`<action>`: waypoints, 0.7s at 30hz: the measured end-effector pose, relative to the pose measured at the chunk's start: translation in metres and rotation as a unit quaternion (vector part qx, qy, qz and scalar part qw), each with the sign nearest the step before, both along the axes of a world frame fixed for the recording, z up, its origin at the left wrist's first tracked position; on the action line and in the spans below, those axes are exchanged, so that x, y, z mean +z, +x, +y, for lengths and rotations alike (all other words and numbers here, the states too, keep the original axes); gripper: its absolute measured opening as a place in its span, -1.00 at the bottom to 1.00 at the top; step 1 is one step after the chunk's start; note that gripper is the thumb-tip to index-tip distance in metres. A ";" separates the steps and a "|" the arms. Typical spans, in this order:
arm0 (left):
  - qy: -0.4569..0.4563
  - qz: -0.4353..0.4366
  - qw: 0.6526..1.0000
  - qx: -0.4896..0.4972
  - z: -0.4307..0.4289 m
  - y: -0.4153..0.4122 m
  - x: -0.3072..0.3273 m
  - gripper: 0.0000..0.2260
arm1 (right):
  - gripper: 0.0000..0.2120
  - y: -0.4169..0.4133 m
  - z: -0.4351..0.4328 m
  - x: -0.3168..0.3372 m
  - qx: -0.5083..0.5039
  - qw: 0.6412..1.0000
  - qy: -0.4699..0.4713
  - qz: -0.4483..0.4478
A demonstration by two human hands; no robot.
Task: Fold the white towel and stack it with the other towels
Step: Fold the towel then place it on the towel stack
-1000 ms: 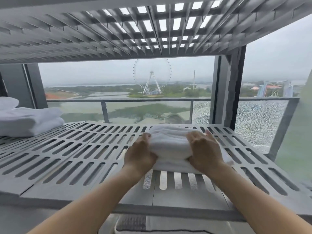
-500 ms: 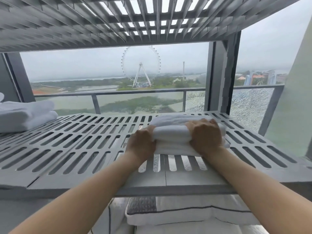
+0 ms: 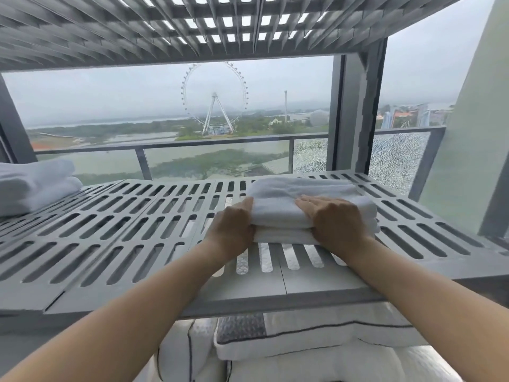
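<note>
**Folded towel steadied on the slatted shelf**

The white towel (image 3: pixel 289 199) lay folded in thick layers on the grey slatted shelf (image 3: pixel 110 230), right of centre and near its front edge. The left hand (image 3: pixel 234 224) pressed against the towel's left side with fingers straight. The right hand (image 3: pixel 333 219) lay flat on top, fingers extended. A wide stretch of bare slats ran left to the other towels (image 3: pixel 33 186), stacked well apart at the shelf's left edge. An upper shelf (image 3: pixel 137 31) hung overhead. Pillows (image 3: pixel 303 340) sat below the front edge, and a balcony railing (image 3: pixel 220 143) showed beyond the back edge.
</note>
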State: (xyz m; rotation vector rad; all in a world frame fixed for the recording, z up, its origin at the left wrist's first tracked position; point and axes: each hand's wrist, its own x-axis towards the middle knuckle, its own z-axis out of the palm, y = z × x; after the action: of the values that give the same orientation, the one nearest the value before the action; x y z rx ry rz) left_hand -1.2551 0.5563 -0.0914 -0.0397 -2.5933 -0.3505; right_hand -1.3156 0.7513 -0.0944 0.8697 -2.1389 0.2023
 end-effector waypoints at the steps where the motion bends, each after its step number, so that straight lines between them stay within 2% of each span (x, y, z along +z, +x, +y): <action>1: -0.007 -0.006 1.000 0.000 0.001 -0.001 -0.001 -0.56 | -0.56 0.000 0.000 -0.001 -0.003 1.000 -0.003 0.009; 4: 0.003 -0.012 1.000 0.007 -0.002 -0.004 -0.002 -0.50 | -0.58 0.000 -0.002 -0.001 0.003 1.000 -0.007 0.018; 9: 0.051 0.049 0.997 -0.012 -0.008 -0.004 -0.004 -0.56 | -0.49 -0.002 -0.005 0.000 -0.002 1.000 -0.003 0.011; 11: 0.031 0.058 0.998 0.002 -0.008 -0.006 -0.003 -0.60 | -0.47 -0.003 -0.007 0.002 -0.009 1.000 0.005 -0.007; 16: -0.012 0.026 0.998 0.061 -0.012 -0.004 0.001 -0.54 | -0.50 -0.010 -0.020 0.006 0.006 0.998 0.040 -0.049; 21: -0.027 0.019 0.996 0.082 -0.012 -0.004 -0.001 -0.51 | -0.53 -0.011 -0.024 0.000 0.004 0.999 0.032 -0.033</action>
State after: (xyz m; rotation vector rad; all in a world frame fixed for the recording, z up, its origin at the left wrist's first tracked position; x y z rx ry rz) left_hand -1.2593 0.5440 -0.0921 0.1461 -2.5474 -0.2162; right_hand -1.3269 0.7274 -0.0941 0.9203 -2.2142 0.1687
